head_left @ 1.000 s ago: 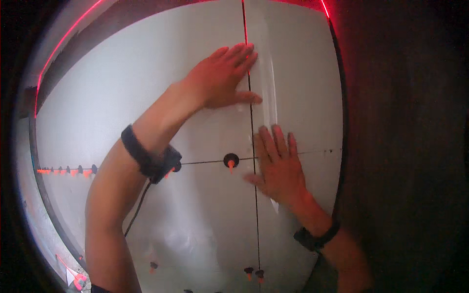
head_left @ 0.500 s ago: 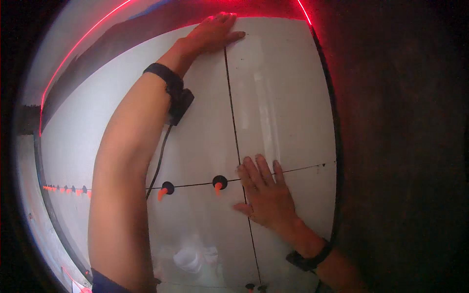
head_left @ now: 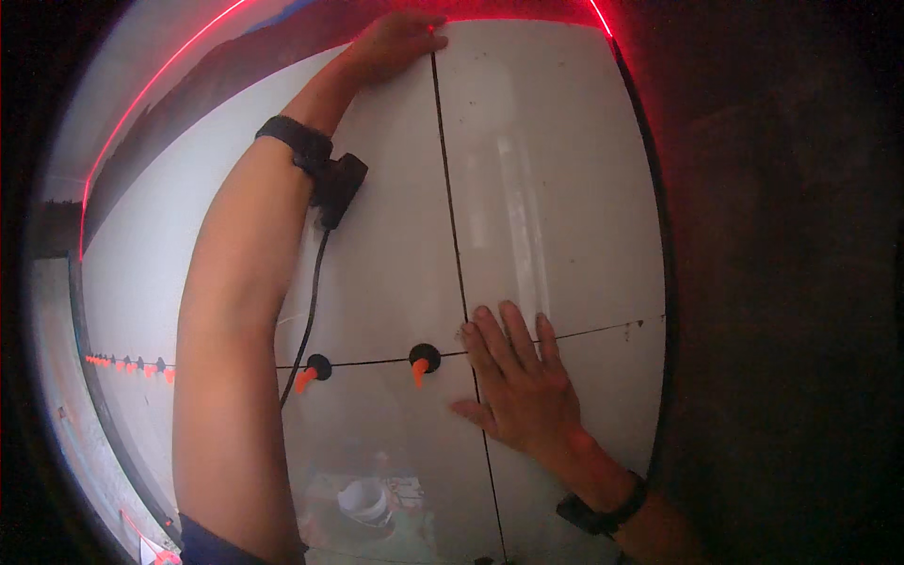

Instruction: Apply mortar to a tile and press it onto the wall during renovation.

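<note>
My left hand is at the top edge of the large glossy light-grey tiles, by the upper end of the dark vertical joint. Its fingers point right along that edge, with the thumb a little apart; the fingertips are partly lost in red glare. Lower down, my right hand lies flat with fingers spread on the tile face, its thumb reaching across the same joint. Just left of it, a tile-levelling clip with a black disc and orange handle sits on the horizontal joint. Another levelling clip is beside my left forearm.
Several smaller clips line the joint at far left. A red laser line crosses the upper left, and another the top right. A dark wall surface borders the tiles. A white bucket's reflection shows below. Black straps circle both wrists.
My left hand has shifted slightly left and up along the tile edge, its fingers less spread out. My right hand stays flat on the tile, and the view has moved a little.
</note>
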`<move>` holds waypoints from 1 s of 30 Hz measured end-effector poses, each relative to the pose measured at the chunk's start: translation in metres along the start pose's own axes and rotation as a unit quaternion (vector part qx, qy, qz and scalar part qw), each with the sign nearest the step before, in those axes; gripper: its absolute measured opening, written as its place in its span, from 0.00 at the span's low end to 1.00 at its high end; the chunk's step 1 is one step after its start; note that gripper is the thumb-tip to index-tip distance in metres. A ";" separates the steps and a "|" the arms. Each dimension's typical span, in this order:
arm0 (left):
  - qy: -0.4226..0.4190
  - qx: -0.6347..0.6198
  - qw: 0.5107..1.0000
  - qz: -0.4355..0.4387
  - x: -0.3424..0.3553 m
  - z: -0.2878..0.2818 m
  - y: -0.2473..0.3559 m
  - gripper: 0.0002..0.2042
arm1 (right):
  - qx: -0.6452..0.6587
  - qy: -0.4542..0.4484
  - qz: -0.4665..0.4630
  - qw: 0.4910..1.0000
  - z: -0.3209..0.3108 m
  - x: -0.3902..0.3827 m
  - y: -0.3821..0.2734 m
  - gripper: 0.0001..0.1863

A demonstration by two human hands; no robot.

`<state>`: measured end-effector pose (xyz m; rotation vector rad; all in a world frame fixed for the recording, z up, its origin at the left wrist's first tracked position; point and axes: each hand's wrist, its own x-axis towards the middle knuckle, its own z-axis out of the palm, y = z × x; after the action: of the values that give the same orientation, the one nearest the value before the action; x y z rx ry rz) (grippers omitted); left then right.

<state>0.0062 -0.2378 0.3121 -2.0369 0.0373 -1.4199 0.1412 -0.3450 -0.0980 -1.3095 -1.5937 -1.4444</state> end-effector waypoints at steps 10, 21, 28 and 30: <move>0.027 -0.023 0.999 -0.009 0.008 0.009 0.006 0.28 | 0.007 -0.014 -0.004 1.000 -0.001 0.003 0.000 0.43; 0.049 0.046 0.998 0.012 -0.001 0.003 -0.006 0.37 | 0.002 -0.028 -0.006 1.000 0.005 0.005 -0.006 0.42; 0.022 -0.021 0.998 0.061 0.006 -0.001 0.000 0.37 | 0.001 0.005 -0.007 1.000 0.006 0.003 -0.007 0.42; -0.053 0.040 0.998 0.023 0.005 0.001 0.014 0.40 | 0.011 -0.023 -0.014 1.000 0.004 0.007 -0.008 0.43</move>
<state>0.0138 -0.2507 0.3091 -2.0281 -0.0177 -1.2642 0.1321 -0.3387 -0.0949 -1.3218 -1.6604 -1.4190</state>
